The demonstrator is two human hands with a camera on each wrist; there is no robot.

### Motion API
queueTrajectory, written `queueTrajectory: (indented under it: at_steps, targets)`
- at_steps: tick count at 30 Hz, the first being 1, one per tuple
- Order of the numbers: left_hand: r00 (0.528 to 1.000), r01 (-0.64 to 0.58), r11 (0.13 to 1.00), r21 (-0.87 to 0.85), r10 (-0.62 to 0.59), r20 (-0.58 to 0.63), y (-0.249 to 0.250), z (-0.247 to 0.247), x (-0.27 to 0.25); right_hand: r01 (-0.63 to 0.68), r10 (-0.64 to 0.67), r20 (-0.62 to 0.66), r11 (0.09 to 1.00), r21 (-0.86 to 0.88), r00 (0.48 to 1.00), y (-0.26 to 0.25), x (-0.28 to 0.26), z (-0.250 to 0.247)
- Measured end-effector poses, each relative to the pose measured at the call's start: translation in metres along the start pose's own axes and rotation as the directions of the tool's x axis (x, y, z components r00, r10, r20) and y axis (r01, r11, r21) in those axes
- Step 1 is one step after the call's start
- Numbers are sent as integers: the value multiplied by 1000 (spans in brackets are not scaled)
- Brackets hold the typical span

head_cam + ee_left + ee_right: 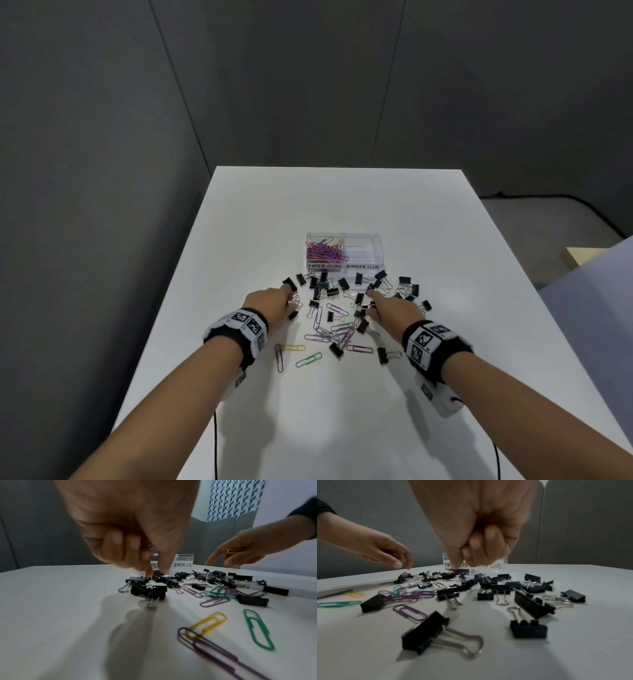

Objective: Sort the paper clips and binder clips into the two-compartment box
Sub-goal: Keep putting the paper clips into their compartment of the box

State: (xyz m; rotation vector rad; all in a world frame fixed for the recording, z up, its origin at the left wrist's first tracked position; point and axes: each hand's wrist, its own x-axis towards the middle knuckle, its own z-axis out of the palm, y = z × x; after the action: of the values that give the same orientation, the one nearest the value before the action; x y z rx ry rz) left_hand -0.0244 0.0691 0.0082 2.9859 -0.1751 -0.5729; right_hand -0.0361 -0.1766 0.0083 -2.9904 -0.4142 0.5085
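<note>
A clear two-compartment box [344, 236] stands mid-table, labelled PAPER CLIPS on the left and BINDER CLIPS on the right. Coloured paper clips [323, 251] fill the left compartment; the right one looks bare. In front of it lie several black binder clips [359, 298] mixed with loose paper clips [337, 330]. My left hand [289, 294] reaches down over a binder clip [290, 283] at the left edge of the pile, thumb and forefinger apart. My right hand [371, 301] points its forefinger into the pile while its curled fingers hold a yellow paper clip [230, 550].
The white table [342, 205] has bare surface behind the box and along both sides. Yellow [295, 347], green [308, 359] and purple [279, 357] paper clips lie nearest me. Grey partition walls surround the table; a beige object [579, 255] sits off to the right.
</note>
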Motion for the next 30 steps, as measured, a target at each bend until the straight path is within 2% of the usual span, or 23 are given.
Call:
queueTrajectory:
  at_steps: [3,6,10,13,16,20,23,25,28,30]
  targets:
    - [995,-3,1000,13,2,95,-5,5,-4,82,-83,47,996,22,995,0,-2,2]
    - [983,14,1000,25,-18,184,-8,14,-13,159,-154,85,986,-52,984,-6,-9,8]
    - [975,54,989,140,-82,206,-9,23,-28,133,-111,168,983,-129,980,-13,-18,16]
    - [971,67,981,184,-106,216,-6,29,-37,73,-52,179,991,-110,982,-19,-18,24]
    - [974,73,990,117,-96,204,-1,34,-41,-14,22,195,999,-44,981,-24,-18,27]
    - [975,78,996,36,-83,206,3,38,-44,-68,60,249,997,24,967,-23,-21,26]
    - [983,53,997,53,-61,175,4,35,-45,-63,51,250,997,39,967,-21,-26,25]
    - [994,18,1000,26,-21,109,5,31,-45,-44,30,248,998,51,968,-21,-30,24]
    - [999,-35,999,-30,35,22,8,27,-44,-55,17,222,985,166,975,-19,-30,25]
    - [998,-45,996,-78,48,33,12,26,-44,-75,24,199,965,253,980,-18,-27,22]
